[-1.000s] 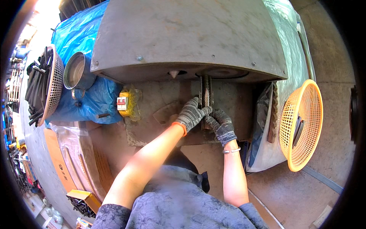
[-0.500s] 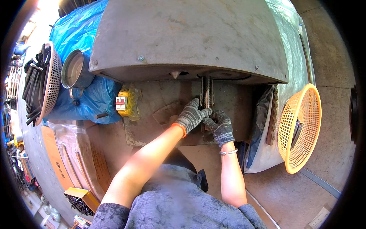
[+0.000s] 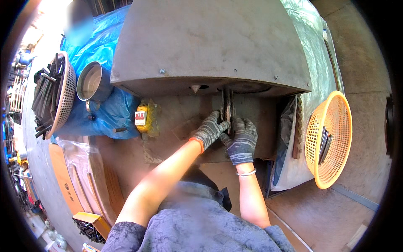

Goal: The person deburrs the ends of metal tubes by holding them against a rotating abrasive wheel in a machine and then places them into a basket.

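Both of my hands wear grey striped knit gloves and meet at the near end of a narrow metal guide (image 3: 228,103). That guide comes out from under the grey sheet-metal hood (image 3: 210,40) of a machine. My left hand (image 3: 208,129) is closed at the guide's left side, thumb and fingers drawn together. On its right side, my right hand (image 3: 242,140) is bent inward with its fingers closed near the left thumb. Whatever the fingers pinch is hidden by the gloves. A pointed metal cone (image 3: 195,88) shows under the hood, left of the guide.
An orange plastic basket (image 3: 312,147) with several dark rods stands at right. At left are a pale basket (image 3: 67,90) heaped with black rods, a metal mug (image 3: 95,86) on blue plastic sheeting, and a yellow-wrapped switch (image 3: 141,118). An open carton (image 3: 94,221) of dark pieces lies lower left.
My right hand has moved forward along the guide's right side, its fingers now reaching farther toward the hood. My left hand stays beside the guide. The whole view has shifted slightly.
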A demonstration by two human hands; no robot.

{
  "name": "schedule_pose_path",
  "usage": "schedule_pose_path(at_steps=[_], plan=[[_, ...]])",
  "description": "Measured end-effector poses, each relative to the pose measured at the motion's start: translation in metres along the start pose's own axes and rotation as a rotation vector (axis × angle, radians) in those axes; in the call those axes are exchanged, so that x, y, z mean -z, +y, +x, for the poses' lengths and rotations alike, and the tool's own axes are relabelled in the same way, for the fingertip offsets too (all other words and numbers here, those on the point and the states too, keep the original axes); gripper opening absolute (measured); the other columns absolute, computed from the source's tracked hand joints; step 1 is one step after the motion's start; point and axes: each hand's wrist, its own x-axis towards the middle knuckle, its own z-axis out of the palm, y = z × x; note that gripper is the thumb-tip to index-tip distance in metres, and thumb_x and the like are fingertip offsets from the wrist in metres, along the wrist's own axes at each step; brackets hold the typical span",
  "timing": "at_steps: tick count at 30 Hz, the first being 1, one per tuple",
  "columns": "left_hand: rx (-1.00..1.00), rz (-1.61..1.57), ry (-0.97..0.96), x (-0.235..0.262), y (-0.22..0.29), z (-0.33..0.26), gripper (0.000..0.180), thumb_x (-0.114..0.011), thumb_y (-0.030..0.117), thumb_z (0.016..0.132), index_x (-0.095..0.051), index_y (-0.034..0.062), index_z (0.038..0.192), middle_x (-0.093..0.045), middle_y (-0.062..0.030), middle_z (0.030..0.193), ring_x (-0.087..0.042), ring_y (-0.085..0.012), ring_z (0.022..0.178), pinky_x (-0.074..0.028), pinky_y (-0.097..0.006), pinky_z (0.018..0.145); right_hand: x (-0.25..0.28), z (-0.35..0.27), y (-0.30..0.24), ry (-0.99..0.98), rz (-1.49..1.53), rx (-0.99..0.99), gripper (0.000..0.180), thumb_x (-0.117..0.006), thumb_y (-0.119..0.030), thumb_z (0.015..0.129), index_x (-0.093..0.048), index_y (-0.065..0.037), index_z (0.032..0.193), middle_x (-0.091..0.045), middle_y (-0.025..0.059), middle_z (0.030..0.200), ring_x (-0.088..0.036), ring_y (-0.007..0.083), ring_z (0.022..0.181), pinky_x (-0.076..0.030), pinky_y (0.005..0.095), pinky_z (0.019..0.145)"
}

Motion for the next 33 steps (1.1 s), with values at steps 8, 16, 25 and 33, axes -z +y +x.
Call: schedule_pose_path(at_steps=[8, 16, 25, 33], plan=[[-0.006, 0.113, 0.189, 0.015, 0.029, -0.03, 0.051, -0.062, 0.023, 0.091, -0.046, -0.0039, 0.13, -0.052, -0.0206, 0.132, -0.05, -0.0281, 0.123, -0.038, -0.035, 0.104, -0.004, -0.024, -0.016, -0.007, -0.047, -0.075, 0.051, -0.073, -0.033, 0.073, -0.058, 0.0, 0.108, -0.054, 0.0243, 0.116, -0.05, 0.0409, 0.111, -0.039, 0.0505, 0.094], [0.111, -0.756, 0.084, 0.044, 0.038, -0.057, 0.022, -0.059, 0.022, 0.094, -0.059, 0.0044, 0.108, -0.064, -0.0057, 0.09, -0.061, -0.0145, 0.083, -0.051, -0.028, 0.075, -0.03, -0.048, -0.064, -0.242, 1.137, -0.292, 0.031, -0.058, -0.008, 0.092, -0.051, 0.005, 0.119, -0.061, 0.0181, 0.108, -0.057, 0.0224, 0.102, -0.045, 0.032, 0.091], [0.121, -0.666, 0.053, 0.069, 0.022, -0.037, 0.024, -0.058, 0.025, 0.095, -0.062, 0.0035, 0.105, -0.065, -0.0066, 0.088, -0.062, -0.0146, 0.077, -0.052, -0.028, 0.071, -0.04, -0.031, -0.089, -0.284, 0.989, -0.303, 0.051, -0.051, -0.018, 0.097, -0.037, 0.002, 0.141, -0.042, 0.0199, 0.143, -0.041, 0.0273, 0.133, -0.03, 0.0341, 0.109], [0.135, -0.649, 0.062, 0.073, 0.024, -0.029, 0.023, -0.059, 0.025, 0.095, -0.064, 0.0041, 0.104, -0.066, -0.0053, 0.087, -0.062, -0.0144, 0.078, -0.052, -0.028, 0.072, -0.044, -0.025, -0.097, -0.21, 0.761, -0.28, 0.049, -0.053, -0.023, 0.095, -0.044, 0.003, 0.136, -0.058, 0.0271, 0.121, -0.059, 0.0349, 0.11, -0.045, 0.0389, 0.093]])
